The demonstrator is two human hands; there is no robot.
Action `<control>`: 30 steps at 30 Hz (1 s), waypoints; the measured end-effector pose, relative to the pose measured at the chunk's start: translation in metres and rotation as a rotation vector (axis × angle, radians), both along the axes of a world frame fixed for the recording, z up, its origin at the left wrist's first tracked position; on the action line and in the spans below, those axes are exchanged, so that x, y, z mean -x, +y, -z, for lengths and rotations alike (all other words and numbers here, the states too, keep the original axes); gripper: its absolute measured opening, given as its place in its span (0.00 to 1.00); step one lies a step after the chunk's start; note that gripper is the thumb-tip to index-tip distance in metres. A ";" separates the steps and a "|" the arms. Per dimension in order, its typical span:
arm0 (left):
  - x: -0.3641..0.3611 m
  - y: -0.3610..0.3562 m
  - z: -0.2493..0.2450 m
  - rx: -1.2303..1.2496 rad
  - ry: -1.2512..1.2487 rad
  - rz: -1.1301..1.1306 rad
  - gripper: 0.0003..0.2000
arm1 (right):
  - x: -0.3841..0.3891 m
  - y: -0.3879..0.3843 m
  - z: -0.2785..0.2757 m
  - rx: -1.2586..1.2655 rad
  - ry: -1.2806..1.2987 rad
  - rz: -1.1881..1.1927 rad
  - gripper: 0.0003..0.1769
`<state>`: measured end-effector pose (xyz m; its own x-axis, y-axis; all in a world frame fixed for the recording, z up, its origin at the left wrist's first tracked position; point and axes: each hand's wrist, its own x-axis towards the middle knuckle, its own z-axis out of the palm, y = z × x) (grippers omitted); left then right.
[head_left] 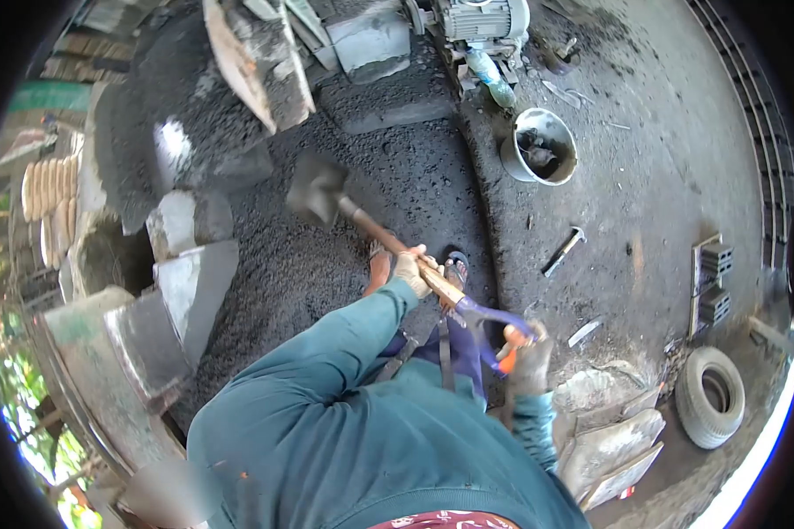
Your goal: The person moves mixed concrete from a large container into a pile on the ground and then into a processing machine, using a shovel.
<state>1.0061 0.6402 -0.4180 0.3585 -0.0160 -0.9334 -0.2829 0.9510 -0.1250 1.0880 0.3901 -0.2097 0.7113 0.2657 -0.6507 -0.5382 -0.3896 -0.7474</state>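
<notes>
I hold a shovel [381, 234] slantwise in front of me, its blade [316, 189] blurred over the dark, gravelly material [282, 256]. My left hand [412, 267] is wrapped round the wooden shaft about midway. At the near end, my right hand [528, 351] is closed on the purple grip. Something orange shows beside the right hand. Both feet, in sandals, stand below the shaft on the dark floor.
To the right stand a bucket [540, 148] with dark stuff inside, a hammer [565, 252] on the ground and a tyre [710, 397]. A motor [483, 19] and a plastic bottle [492, 78] are at the top. Boards and slabs [154, 339] edge the left side.
</notes>
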 end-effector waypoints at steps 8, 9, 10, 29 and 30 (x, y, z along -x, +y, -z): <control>-0.093 0.083 0.109 -0.137 -0.037 0.618 0.06 | 0.060 0.119 0.055 -0.061 0.132 0.636 0.10; -0.106 0.101 0.111 -0.147 -0.019 0.670 0.06 | 0.051 0.140 0.055 -0.089 0.137 0.665 0.10; -0.118 0.119 0.118 -0.160 -0.001 0.717 0.05 | 0.042 0.160 0.059 -0.119 0.141 0.689 0.09; -0.059 0.127 0.158 -0.028 0.139 0.576 0.07 | 0.040 0.136 0.115 -0.097 0.166 0.432 0.08; -0.061 0.121 0.161 -0.079 0.154 0.568 0.07 | 0.036 0.130 0.124 -0.119 0.211 0.499 0.07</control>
<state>1.0669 0.7611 -0.5793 0.1741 -0.0940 -0.9802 0.2636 0.9636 -0.0456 1.0518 0.5199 -0.3332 0.6269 0.0106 -0.7790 -0.7789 0.0319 -0.6264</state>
